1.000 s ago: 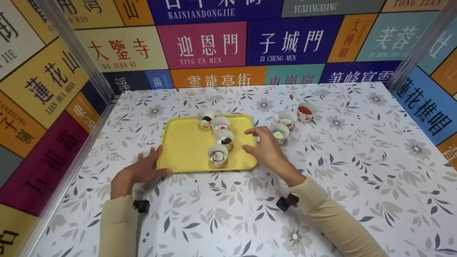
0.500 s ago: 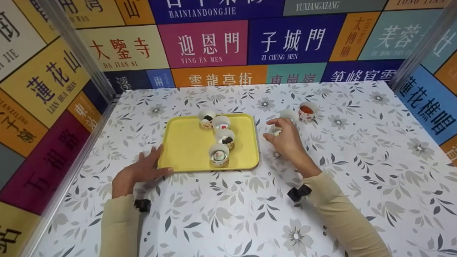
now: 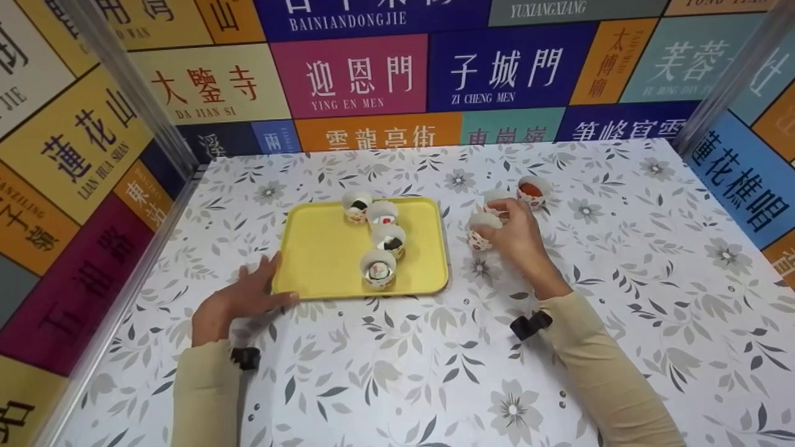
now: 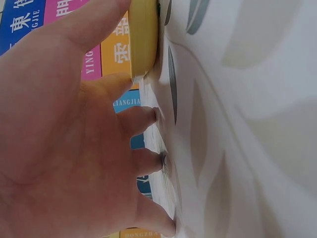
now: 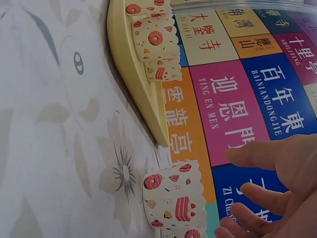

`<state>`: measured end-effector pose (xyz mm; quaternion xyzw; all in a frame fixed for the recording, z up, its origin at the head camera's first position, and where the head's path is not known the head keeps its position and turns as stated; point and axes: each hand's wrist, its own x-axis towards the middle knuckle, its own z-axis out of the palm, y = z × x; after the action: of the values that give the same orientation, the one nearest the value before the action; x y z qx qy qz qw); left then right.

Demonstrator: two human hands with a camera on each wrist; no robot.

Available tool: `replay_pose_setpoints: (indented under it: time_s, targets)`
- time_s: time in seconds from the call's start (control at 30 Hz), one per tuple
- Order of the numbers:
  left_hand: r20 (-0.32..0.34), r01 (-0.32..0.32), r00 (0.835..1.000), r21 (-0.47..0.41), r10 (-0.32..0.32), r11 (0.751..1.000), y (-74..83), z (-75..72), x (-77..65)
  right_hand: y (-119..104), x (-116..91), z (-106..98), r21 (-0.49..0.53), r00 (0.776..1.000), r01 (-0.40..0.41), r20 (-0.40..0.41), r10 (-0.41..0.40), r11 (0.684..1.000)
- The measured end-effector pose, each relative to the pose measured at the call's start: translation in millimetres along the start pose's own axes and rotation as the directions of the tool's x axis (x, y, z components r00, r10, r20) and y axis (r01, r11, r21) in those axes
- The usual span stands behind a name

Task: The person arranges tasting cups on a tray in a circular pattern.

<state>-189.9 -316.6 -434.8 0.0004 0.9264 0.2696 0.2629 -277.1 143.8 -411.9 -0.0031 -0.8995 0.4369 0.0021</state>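
Note:
A yellow tray (image 3: 323,248) lies on the table, with my left hand (image 3: 239,301) at its near left corner. The left thumb overlaps the tray's front edge, and in the left wrist view the other fingertips reach down to the tablecloth. Right of the tray stands a patterned paper baking cup (image 5: 173,198). My right hand (image 3: 518,239) is at this cup, thumb in front and fingers towards the far side; in the right wrist view the fingers are spread above the rim, holding nothing. Another paper cup (image 3: 495,200) stands just behind, partly hidden by the hand.
Several paper cups stand in a line on the tray; the nearest cup (image 3: 377,271) holds a sushi-roll-like piece. A paper cup with orange-red filling (image 3: 531,191) stands beyond my right hand. A floral tablecloth (image 3: 397,372) covers the table, with sign-printed walls (image 3: 360,74) around it.
My right hand has moved right, from over the tray's right edge to the nearest cup outside it. The left hand stays at the tray's corner, and the cups keep their places.

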Motion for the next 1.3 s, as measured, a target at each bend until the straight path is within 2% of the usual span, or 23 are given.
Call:
replay_pose_setpoints:
  time_s: [0.33, 0.63, 1.13, 1.3]
  targets:
    - [-0.001, 0.025, 1.0, -0.015, -0.025, 1.0, 1.0, -0.5, -1.1, 2, 5, -1, -0.035, 0.99, -0.114, 0.074, 0.116, 0.993]
    - [-0.006, 0.025, 1.0, -0.018, -0.025, 1.0, 1.9, -1.0, -1.2, 8, 8, 0, -0.052, 0.985, -0.139, 0.091, 0.143, 0.989]
    - [-0.005, 0.005, 1.0, -0.002, -0.005, 1.0, -0.3, -0.7, -0.7, 16, 14, 4, -0.046, 0.983, -0.124, 0.129, 0.129, 0.991]
    - [-0.005, -0.003, 1.0, 0.009, 0.003, 1.0, -0.6, -0.4, -0.1, 21, 15, 4, -0.012, 0.983, -0.092, 0.158, 0.093, 0.996]
